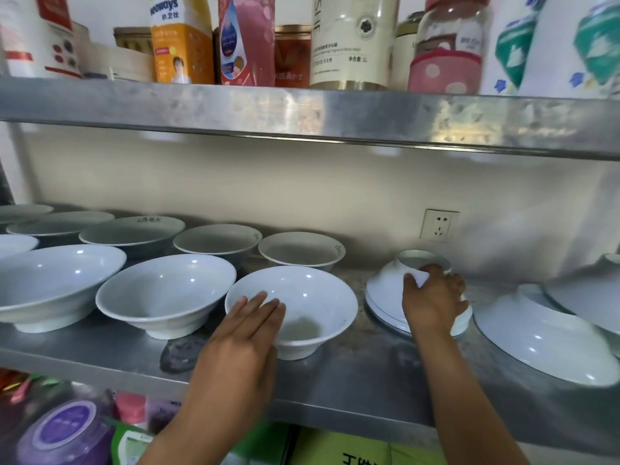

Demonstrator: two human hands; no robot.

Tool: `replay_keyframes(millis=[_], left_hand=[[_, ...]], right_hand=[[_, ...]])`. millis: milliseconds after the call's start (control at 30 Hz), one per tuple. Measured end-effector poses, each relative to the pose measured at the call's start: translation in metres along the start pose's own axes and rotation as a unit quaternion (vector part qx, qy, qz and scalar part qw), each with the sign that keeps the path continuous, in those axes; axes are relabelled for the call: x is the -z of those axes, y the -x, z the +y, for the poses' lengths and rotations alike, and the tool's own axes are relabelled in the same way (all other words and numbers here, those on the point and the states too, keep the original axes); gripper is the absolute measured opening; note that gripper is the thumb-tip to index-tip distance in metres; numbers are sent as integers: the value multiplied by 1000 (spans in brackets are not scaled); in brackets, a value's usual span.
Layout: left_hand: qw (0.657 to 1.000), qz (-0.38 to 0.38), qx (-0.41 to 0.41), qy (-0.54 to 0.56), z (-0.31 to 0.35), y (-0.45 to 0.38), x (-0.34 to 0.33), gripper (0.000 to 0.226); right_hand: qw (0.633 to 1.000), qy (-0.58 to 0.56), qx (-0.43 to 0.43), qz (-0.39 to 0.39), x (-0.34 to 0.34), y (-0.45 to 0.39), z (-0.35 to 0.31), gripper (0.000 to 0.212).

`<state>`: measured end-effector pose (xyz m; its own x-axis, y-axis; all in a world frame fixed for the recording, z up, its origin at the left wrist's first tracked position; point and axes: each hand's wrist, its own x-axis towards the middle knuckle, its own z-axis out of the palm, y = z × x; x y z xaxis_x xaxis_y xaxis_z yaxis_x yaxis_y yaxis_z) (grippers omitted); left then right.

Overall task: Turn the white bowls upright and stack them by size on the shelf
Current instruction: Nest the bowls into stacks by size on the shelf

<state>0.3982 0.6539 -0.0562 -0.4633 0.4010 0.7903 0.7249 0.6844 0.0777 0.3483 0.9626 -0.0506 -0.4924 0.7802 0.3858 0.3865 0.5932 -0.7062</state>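
Steel shelving is filling the view against a cream wall, with a wall socket [438,225] showing above the middle shelf [352,391].

Upper shelf [302,109]: bottles and cartons are standing in a row, among them an orange carton [183,45], a pink bottle [246,38] and a tall cream bottle [352,41].

Middle shelf: white bowls are sitting upright in two rows on the left side. Front row, left to right: a wide bowl [57,283], a second bowl [166,293], and a third bowl [302,307] nearest the centre. Back row: four or more upright bowls are lining up behind, the rightmost one [302,251] just behind the third bowl.

Left hand [248,327] is lying with straight fingers over the near rim of the third bowl, touching it, not curling round it.

Right hand [432,300] is gripping an upside-down bowl [385,286], fingers curling over its raised foot ring. That bowl is resting on at least one other inverted bowl, rim edges showing beneath.

Further right, another upside-down bowl [543,337] is leaning tilted, with one more [583,293] partly cut off at the frame edge behind it.

Lower shelf: a purple tub [63,431] and green packaging [335,448] are showing, blurred.
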Motion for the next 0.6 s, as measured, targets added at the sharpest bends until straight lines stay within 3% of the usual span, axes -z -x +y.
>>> replay_keyframes(millis=[200,300,433,600], left_hand=[[992,-31,-41,114,60,-34,-17,50],[984,-45,-14,171,97,-56,-36,52],[945,-56,66,315,137,-88,-72,44],[903,-69,250,343,144,-117,-133,23]], right_hand=[[1000,-8,-9,-14,4,1,0,38],[999,5,12,-37,12,-4,5,37],[990,-7,61,-125,43,-24,16,27],[981,-21,103,-163,62,-33,28,32]])
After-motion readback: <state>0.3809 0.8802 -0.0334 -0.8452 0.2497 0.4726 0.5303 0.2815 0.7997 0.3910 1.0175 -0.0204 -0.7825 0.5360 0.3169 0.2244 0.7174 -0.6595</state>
